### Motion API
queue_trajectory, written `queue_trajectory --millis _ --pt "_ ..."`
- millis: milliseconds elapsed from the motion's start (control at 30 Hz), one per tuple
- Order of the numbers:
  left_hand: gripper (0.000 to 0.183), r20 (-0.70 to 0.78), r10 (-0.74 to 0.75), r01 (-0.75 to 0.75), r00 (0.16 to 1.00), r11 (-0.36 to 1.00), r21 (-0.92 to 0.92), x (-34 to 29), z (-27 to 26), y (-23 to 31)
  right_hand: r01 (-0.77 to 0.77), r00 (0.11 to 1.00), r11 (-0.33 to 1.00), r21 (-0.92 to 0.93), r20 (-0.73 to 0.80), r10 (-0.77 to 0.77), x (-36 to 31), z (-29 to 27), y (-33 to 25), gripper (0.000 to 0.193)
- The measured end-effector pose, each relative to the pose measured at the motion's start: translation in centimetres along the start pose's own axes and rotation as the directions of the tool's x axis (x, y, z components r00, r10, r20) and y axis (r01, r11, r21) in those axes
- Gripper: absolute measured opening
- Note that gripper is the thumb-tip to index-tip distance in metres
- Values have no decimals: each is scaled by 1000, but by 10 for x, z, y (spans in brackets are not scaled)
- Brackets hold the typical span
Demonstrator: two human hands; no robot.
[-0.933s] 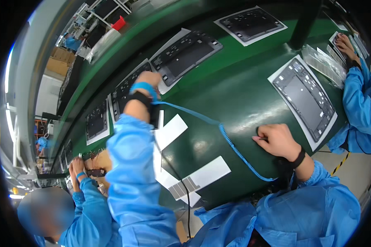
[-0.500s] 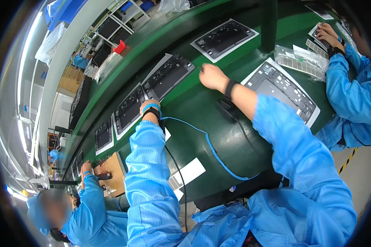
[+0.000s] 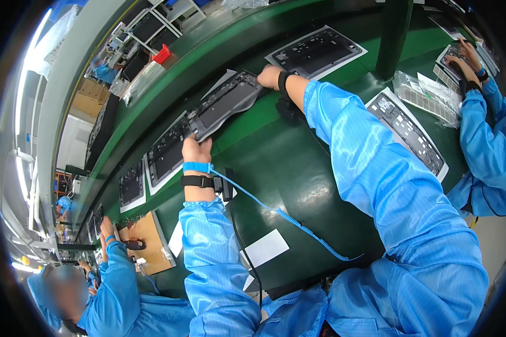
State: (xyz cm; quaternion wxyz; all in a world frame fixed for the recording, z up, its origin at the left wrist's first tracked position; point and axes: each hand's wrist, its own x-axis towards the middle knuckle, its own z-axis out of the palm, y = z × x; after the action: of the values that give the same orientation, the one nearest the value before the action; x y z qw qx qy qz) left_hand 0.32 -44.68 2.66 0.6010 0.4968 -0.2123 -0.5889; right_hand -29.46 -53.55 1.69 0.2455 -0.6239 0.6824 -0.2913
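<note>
A flat black electronics panel [image 3: 225, 106] with small cut-outs and pale patches along its far side is held between my two hands. Its near edge is wavy and lifted off the green bench. My left hand [image 3: 197, 150] pinches its near left corner. At the opposite end, my right hand [image 3: 269, 77] is closed on the right corner, its fingertips partly hidden. Around my left wrist are a blue strap with a coiled cord [image 3: 301, 226] and a black band; my right wrist wears a black band too.
Similar panels lie on white sheets: one at left [image 3: 166, 150], one at far right [image 3: 315, 51], one at near right [image 3: 407, 132]. White paper [image 3: 265, 247] lies on the bench [image 3: 298, 163]. A green post [image 3: 393, 42] stands beyond. Co-workers sit on both sides.
My right hand has moved left onto the panel's right corner. My left hand has come back to its near left corner, and the near edge has lifted.
</note>
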Motion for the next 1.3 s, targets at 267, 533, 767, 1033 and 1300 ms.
queue_trajectory --millis 267,533,767,1033,1300 --pt "22 -64 84 -92 994 987 -129 -52 39 10 -210 971 648 732 76 228 -65 -62 -13 18" --pt "24 398 247 -406 883 829 384 -266 -17 26 62 949 995 -75 -306 -82 -274 -151 -10 49" --pt "30 129 143 -185 981 887 423 -392 -111 -74 -110 984 924 -366 -171 49 -453 -120 1 42" --pt "33 29 219 -183 975 726 663 -395 -121 -117 -29 998 921 -389 -58 7 -451 -73 32 36" --pt "43 350 556 -331 754 -139 933 -403 -141 -100 65 980 945 -321 -157 -121 -441 -82 22 38"
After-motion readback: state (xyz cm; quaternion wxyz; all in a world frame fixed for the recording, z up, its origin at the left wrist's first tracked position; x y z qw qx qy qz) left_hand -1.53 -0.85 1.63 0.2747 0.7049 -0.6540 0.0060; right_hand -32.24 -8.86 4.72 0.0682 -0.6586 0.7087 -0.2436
